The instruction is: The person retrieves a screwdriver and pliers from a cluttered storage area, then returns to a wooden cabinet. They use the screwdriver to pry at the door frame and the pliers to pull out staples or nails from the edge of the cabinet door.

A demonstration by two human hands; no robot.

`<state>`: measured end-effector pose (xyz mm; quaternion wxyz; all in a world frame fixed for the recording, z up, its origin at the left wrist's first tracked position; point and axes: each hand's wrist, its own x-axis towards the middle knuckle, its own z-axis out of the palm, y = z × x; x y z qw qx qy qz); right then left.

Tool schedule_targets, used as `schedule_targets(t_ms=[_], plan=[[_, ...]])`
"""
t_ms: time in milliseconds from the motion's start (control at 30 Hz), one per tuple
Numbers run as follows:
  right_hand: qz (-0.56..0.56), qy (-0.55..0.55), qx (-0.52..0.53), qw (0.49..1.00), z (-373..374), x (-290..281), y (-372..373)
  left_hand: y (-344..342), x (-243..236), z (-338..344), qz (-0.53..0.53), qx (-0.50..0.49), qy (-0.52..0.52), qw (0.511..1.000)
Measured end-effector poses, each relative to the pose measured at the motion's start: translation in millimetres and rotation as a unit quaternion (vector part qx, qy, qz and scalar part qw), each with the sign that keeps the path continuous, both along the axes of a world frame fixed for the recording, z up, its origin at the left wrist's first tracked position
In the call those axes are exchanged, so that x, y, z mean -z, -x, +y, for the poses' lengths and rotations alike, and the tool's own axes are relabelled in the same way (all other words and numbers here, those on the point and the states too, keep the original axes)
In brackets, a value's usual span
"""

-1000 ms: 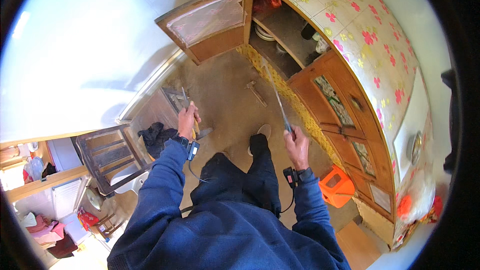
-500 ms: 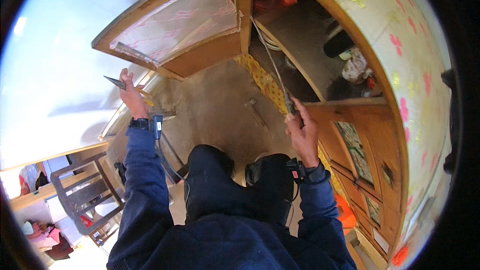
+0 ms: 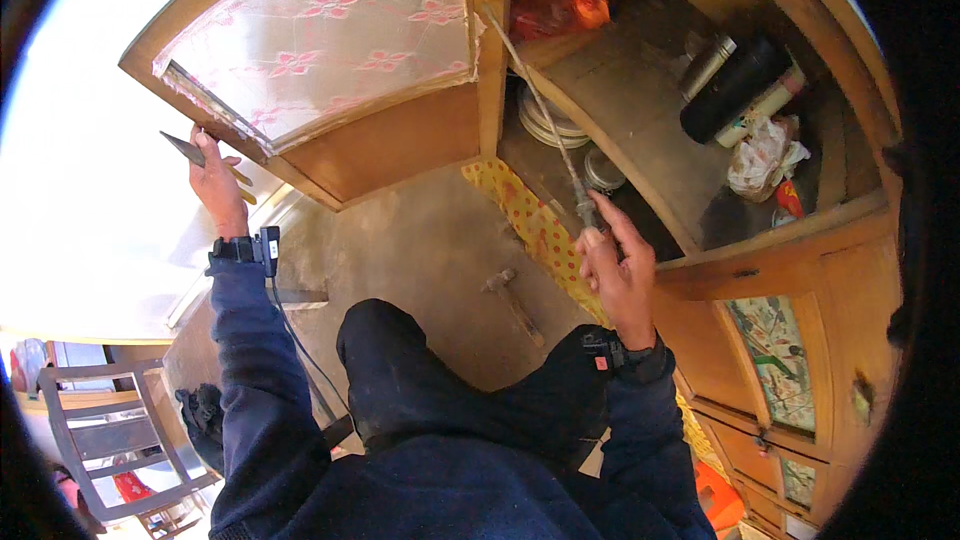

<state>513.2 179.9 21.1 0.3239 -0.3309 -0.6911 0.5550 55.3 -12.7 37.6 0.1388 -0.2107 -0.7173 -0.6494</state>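
Note:
My left hand (image 3: 217, 180) grips a tool with a dark pointed metal head and yellow handles (image 3: 182, 148) at the outer lower edge of the open cabinet door (image 3: 390, 120), whose panel has pink flowered covering with torn edges. My right hand (image 3: 615, 265) holds a long, thin screwdriver (image 3: 540, 105) by its handle; its tip reaches the door's hinge-side upright. Inside the cabinet (image 3: 640, 140) are a red bag (image 3: 555, 5), stacked plates (image 3: 540, 130), a jar, cylindrical bottles (image 3: 730, 90) and a crumpled white bag (image 3: 765, 158).
A hammer (image 3: 515, 305) lies on the floor beside yellow dotted sheeting (image 3: 530, 230). A dark wooden chair (image 3: 110, 435) and dark cloth (image 3: 200, 420) are at lower left. An orange plastic stool (image 3: 720, 500) stands at lower right, beside closed lower doors (image 3: 720, 360).
I have moved closer to the cabinet and lower, knees bent. Both tools have come up to the open door, which fills more of the view, with more of the shelf interior showing.

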Motion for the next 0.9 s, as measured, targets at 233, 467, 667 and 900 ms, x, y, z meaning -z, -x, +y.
schedule_targets(t_ms=[233,467,667,900], plan=[[0.054,-0.007,0.010,0.998,3.4,37.2,9.7,21.5,6.4,7.3,0.010,-0.027,0.012,1.000],[0.020,-0.040,0.043,0.998,1.5,37.7,14.9,39.3,9.3,6.7,0.013,-0.024,0.036,0.999],[-0.040,-0.244,0.078,0.966,-0.5,28.7,14.9,34.2,12.1,-0.4,0.009,-0.002,0.032,0.999],[-0.095,-0.307,0.100,0.942,14.6,7.9,3.1,32.3,9.3,2.0,0.007,0.002,0.010,1.000]])
